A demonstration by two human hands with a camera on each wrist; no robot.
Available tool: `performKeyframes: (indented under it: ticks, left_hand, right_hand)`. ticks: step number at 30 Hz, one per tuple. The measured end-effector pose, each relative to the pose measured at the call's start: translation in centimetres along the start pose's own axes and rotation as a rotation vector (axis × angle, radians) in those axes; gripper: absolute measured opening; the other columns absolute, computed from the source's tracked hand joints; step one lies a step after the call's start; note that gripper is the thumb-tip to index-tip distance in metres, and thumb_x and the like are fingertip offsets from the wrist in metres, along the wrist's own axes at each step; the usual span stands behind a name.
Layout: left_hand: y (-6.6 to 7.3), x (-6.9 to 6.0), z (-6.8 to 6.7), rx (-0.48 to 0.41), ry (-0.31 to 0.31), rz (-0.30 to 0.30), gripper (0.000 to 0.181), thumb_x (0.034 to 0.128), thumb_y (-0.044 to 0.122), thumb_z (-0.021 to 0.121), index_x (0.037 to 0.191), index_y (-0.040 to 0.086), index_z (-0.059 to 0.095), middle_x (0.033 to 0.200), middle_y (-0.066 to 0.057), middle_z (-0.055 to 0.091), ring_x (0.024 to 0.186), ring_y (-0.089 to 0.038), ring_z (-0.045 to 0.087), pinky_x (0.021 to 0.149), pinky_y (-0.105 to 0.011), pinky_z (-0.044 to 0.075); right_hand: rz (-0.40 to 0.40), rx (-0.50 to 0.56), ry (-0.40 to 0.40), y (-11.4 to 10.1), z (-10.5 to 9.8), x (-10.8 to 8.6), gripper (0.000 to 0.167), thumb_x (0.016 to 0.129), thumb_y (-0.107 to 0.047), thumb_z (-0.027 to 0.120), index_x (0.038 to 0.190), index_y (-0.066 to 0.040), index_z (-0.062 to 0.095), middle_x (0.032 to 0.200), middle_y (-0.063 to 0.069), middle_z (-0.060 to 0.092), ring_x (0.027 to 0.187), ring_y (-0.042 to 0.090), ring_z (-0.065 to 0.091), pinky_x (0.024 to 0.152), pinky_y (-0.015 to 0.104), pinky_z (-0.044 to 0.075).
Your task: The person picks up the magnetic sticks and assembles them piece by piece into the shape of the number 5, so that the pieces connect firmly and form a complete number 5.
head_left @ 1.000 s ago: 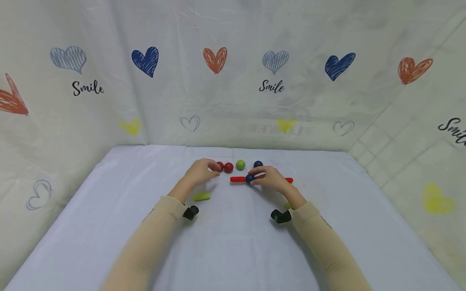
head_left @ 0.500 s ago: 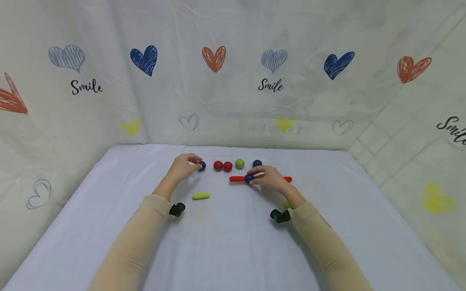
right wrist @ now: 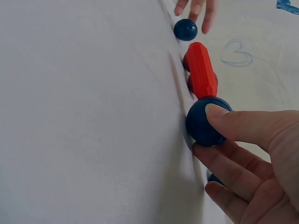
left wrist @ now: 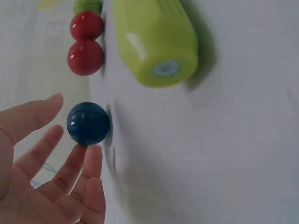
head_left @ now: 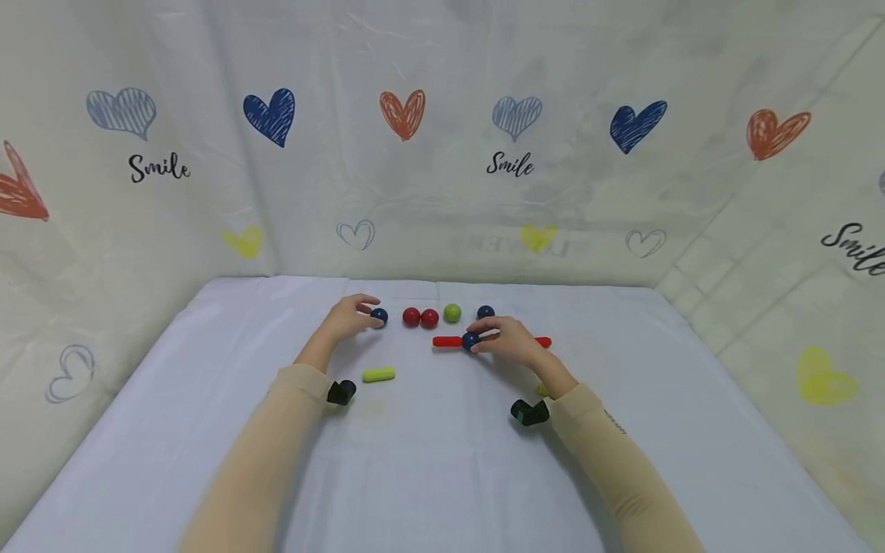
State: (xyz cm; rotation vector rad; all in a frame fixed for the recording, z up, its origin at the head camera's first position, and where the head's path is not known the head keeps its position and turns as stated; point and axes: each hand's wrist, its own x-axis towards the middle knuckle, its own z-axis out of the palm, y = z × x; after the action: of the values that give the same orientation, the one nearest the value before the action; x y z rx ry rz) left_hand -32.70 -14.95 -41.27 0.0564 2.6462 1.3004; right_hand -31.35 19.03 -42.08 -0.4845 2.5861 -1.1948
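My left hand [head_left: 348, 317] is at a blue ball [left wrist: 88, 123] on the table. In the left wrist view the thumb stands apart from the ball, while fingertips are at its lower side; contact is unclear. My right hand [head_left: 508, 340] pinches another blue ball [right wrist: 209, 122] between thumb and fingers. A red stick [right wrist: 202, 70] extends from that ball in the right wrist view. Another red stick [head_left: 543, 342] shows past the right hand; where it meets anything is hidden.
Behind the sticks lie two red balls [head_left: 420, 317], a green ball [head_left: 452, 312] and another blue ball [head_left: 485, 312]. A yellow-green stick [head_left: 378, 374] lies nearer, and a second yellow-green piece [head_left: 542, 390] is partly hidden by the right wrist. A printed cloth [head_left: 442, 192] hangs behind.
My left hand has moved left from beside the red balls to the blue ball, and its fingers have loosened somewhat. My right hand has stayed on its ball.
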Motion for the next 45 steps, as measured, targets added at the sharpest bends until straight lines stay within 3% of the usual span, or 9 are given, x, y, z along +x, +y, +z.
performKeyframes:
  ticks: [13,28,45]
  left_hand:
    - [1.1,0.1,0.6,0.042,-0.019,-0.023,0.054,0.0968,0.011,0.068,0.148,0.009,0.053,0.148,-0.027,0.047,0.133,-0.043,0.047,0.110,-0.055,0.039]
    - [0.3,0.2,0.4,0.089,0.002,-0.041,0.045,0.0954,0.006,0.070,0.139,0.006,0.061,0.142,-0.027,0.052,0.128,-0.042,0.050,0.108,-0.053,0.042]
    - [-0.1,-1.0,-0.1,0.134,-0.030,0.020,0.046,0.0942,0.016,0.074,0.138,0.008,0.063,0.136,-0.024,0.058,0.122,-0.039,0.054,0.104,-0.054,0.044]
  right_hand:
    - [0.001,0.020,0.000,0.0,0.2,-0.1,0.034,0.094,-0.009,0.075,0.126,-0.004,0.069,0.129,0.018,0.064,0.116,0.034,0.065,0.100,0.045,0.051]
    - [0.007,0.004,-0.003,-0.2,0.4,0.0,0.034,0.094,-0.011,0.075,0.127,-0.005,0.069,0.130,0.017,0.064,0.116,0.034,0.065,0.100,0.045,0.051]
    - [0.012,-0.016,0.002,0.1,0.2,0.1,0.034,0.094,-0.009,0.075,0.127,-0.006,0.069,0.130,0.017,0.064,0.117,0.033,0.065,0.100,0.045,0.051]
